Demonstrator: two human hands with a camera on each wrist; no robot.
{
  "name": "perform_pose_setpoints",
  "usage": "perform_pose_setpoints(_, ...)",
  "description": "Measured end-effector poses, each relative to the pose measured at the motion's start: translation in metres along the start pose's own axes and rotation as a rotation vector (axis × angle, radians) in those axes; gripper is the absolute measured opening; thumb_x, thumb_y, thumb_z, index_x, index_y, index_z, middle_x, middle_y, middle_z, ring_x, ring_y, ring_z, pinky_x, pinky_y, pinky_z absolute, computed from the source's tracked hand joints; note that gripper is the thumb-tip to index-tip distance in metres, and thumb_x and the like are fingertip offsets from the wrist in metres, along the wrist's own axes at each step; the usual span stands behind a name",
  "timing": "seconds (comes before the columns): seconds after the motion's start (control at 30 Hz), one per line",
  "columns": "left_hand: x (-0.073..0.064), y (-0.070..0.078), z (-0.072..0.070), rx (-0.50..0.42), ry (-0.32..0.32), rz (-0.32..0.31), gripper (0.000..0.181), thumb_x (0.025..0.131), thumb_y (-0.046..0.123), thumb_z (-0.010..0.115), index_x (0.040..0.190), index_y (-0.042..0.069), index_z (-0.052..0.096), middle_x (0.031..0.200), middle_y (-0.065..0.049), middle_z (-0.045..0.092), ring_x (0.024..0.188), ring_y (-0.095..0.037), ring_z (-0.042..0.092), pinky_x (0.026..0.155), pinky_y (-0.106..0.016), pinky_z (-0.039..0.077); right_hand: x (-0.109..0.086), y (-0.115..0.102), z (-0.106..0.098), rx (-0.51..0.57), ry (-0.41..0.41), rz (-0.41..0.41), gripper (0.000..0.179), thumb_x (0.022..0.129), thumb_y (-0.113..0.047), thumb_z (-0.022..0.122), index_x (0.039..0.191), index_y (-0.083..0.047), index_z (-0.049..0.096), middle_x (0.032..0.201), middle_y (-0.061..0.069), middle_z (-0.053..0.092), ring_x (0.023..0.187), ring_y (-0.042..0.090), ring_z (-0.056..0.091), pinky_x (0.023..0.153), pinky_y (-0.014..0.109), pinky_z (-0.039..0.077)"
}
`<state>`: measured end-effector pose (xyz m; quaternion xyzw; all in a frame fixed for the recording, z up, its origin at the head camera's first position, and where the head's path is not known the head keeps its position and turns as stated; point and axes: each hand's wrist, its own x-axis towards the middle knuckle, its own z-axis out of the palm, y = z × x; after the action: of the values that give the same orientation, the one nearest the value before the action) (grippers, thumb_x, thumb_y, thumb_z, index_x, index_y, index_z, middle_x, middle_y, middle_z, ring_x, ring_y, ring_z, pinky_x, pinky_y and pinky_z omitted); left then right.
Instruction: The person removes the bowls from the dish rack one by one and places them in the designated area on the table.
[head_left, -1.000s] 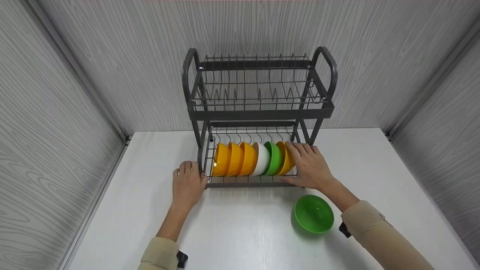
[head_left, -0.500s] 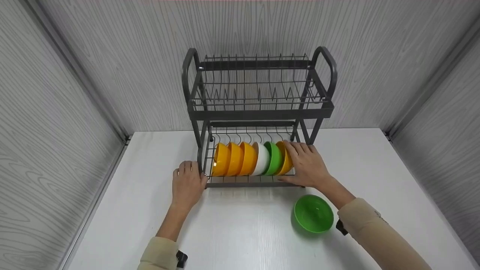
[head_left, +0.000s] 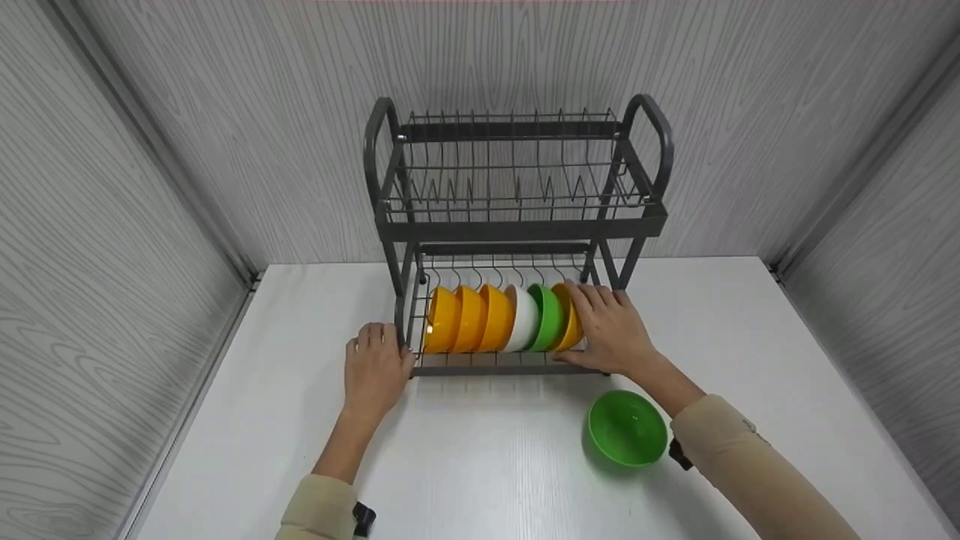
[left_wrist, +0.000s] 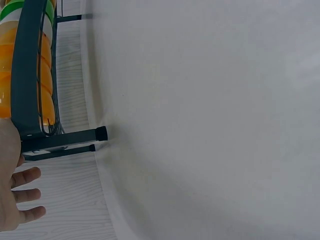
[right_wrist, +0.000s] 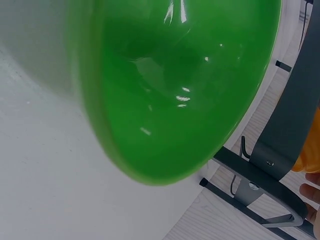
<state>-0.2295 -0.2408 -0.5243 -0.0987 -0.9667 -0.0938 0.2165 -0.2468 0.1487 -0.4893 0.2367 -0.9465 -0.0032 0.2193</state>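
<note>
A two-tier dark dish rack stands on the white table, its lower tier holding a row of bowls on edge. Three orange bowls lean at the left, followed by a white bowl, a green bowl and another orange bowl. My right hand grips that last orange bowl, thumb at its front and fingers at its far rim. My left hand holds the rack's front left corner; in the left wrist view several fingertips extend past the post.
A second green bowl sits upright on the table, in front of the rack's right corner and beside my right forearm. The upper tier stands above the row. Wood-grain panels enclose the back and sides.
My right hand has shifted slightly left, and the rightmost orange bowl has moved with it, closer against the green one. The left hand stays put on the rack.
</note>
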Motion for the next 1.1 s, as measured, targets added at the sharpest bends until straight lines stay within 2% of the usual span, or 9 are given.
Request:
perform_pose_setpoints(0.27, -0.0003, -0.0006, 0.0007, -0.004, 0.009, 0.005, 0.033, 0.099, 0.025, 0.063, 0.112, -0.004, 0.058, 0.117, -0.030, 0.067, 0.119, -0.045, 0.063, 0.096, -0.056, 0.055, 0.0017, 0.0004, -0.0013, -0.026, -0.027, 0.003, 0.117, 0.072, -0.076, 0.081, 0.158, -0.010, 0.038, 0.137, 0.018, 0.063, 0.122, 0.040, 0.063, 0.097, 0.056, 0.057)
perform_pose_setpoints(0.7, 0.0005, -0.0008, 0.0017, -0.007, -0.010, 0.002, 0.034, 0.099, 0.026, 0.062, 0.113, -0.005, 0.058, 0.119, -0.030, 0.067, 0.120, -0.045, 0.062, 0.098, -0.057, 0.054, 0.0032, -0.0008, -0.0026, -0.032, 0.000, 0.006, 0.113, 0.069, -0.074, 0.084, 0.153, -0.010, 0.045, 0.131, 0.017, 0.066, 0.116, 0.039, 0.065, 0.092, 0.054, 0.058)
perform_pose_setpoints(1.1, -0.0004, -0.0014, 0.0024, 0.008, 0.007, 0.012, 0.034, 0.100, 0.027, 0.060, 0.113, -0.005, 0.059, 0.119, -0.030, 0.068, 0.120, -0.045, 0.063, 0.097, -0.056, 0.055, 0.0042, -0.0002, -0.0055, -0.034, 0.021, -0.004, 0.113, 0.065, -0.073, 0.087, 0.151, -0.009, 0.049, 0.128, 0.018, 0.068, 0.113, 0.040, 0.065, 0.092, 0.055, 0.057)
